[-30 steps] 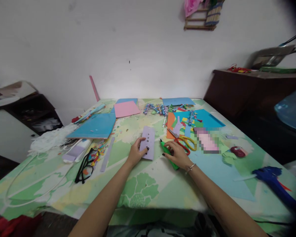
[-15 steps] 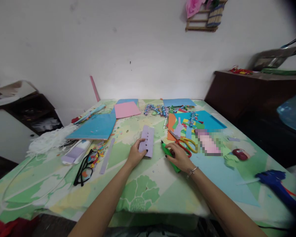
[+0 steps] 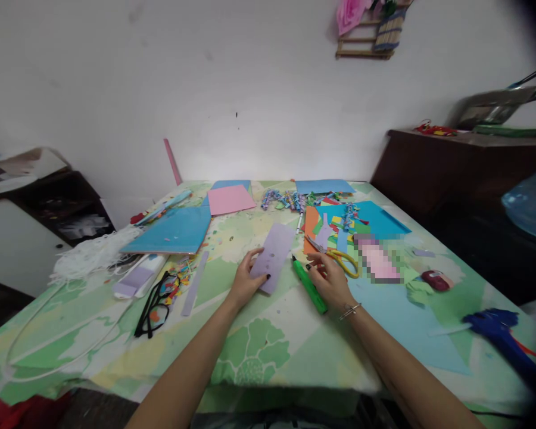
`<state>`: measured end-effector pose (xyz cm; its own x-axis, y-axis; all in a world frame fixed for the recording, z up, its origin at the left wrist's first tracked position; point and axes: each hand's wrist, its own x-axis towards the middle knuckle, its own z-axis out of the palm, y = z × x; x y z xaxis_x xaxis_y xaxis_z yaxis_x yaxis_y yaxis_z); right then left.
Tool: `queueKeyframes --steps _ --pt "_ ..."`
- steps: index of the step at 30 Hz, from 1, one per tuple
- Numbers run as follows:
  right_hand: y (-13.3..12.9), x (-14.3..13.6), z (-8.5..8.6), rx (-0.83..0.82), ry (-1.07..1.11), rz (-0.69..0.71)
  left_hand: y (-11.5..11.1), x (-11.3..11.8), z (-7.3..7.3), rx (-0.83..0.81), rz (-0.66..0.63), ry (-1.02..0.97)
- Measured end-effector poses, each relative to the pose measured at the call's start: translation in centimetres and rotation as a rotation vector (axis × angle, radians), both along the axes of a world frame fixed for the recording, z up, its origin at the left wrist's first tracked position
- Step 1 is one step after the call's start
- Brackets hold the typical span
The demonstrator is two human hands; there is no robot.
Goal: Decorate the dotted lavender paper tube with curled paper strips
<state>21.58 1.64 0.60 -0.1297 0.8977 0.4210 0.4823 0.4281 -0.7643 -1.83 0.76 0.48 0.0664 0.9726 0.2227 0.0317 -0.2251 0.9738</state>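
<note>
My left hand (image 3: 249,279) pinches a piece of lilac paper (image 3: 274,250) near its lower end, thumb on top. A few round marks or holes show on the paper, which slants up to the right. Just right of it lies a long green tool (image 3: 310,286) with a dark tip. Over that tool's right side hovers my right hand (image 3: 331,280), fingers apart and curved, with nothing seen in it. Beyond this hand are scissors with yellow handles (image 3: 346,262), partly hidden by it.
Black glasses (image 3: 154,307), a lilac strip (image 3: 195,283) and paper scraps lie left. Further back are a blue folder (image 3: 174,229), pink paper (image 3: 230,199) and curled paper pieces (image 3: 286,201). At right are light blue paper (image 3: 411,328) and a blue glue gun (image 3: 500,333).
My right hand has let go of the green tool and shifted slightly right. The lilac paper has turned clockwise in my left hand.
</note>
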Motion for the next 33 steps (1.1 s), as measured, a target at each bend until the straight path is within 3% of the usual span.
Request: queueKeyframes --steps 3,7,12,15,17,22,26,33 --pt "0.0 0.0 0.0 0.001 0.087 0.013 -0.3 0.2 0.4 -0.041 -0.047 -0.025" --pt "-0.3 0.2 0.5 0.159 0.014 0.061 -0.5 -0.1 0.9 0.044 0.054 0.184" --pt "-1.4 -0.1 1.6 0.420 -0.064 -0.026 -2.5 -1.9 1.3 0.420 0.276 0.722" --pt "-2.5 -1.1 1.9 0.556 -0.231 0.011 -4.8 -3.1 1.0 0.699 0.251 1.048" --pt "-3.2 -2.1 1.8 0.620 -0.384 0.126 -6.3 -3.5 0.7 0.785 0.198 1.201" --pt "-4.3 -4.1 0.8 0.632 -0.610 0.477 -9.1 -3.6 0.1 0.693 0.111 1.352" --pt "-4.6 -4.3 0.3 0.511 -0.626 0.538 -10.5 -3.2 0.1 0.563 0.083 1.306" --pt "-4.2 -3.8 -0.2 0.253 -0.402 0.573 -10.9 -2.6 -0.5 0.471 0.133 1.103"
